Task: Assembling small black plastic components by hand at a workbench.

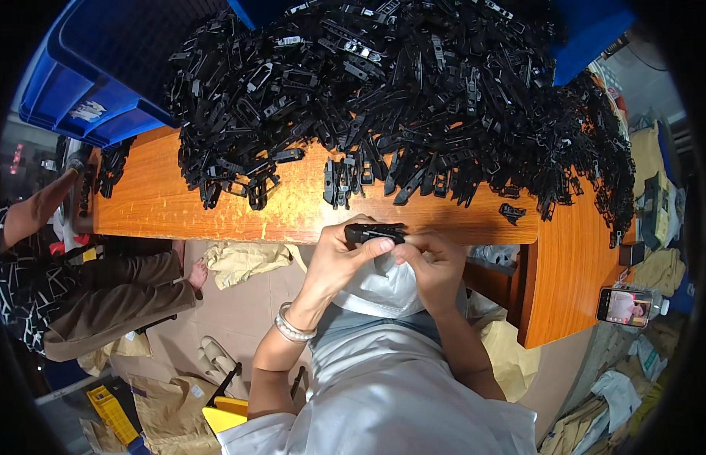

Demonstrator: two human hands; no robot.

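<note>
Right at the front edge of the wooden table (141, 199), two hands hold a black plastic part (368, 233) between them; whether it is one piece or several stacked I cannot tell. The left hand (332, 256) has its fingers curled closed around the part's left end, thumb on top. The right hand (435, 265) has its thumb and fingers pinched together at the other end. One broad heap of black plastic parts (414, 91), too tangled to count, covers the table's rear and right; one small black piece (512, 213) lies by itself near the table's front right. One blue crate (95, 76) stands at the table's rear left corner. One smartphone (627, 307) is just beside the table's right edge, and one seated co-worker (34, 292) is off its left end.
</note>
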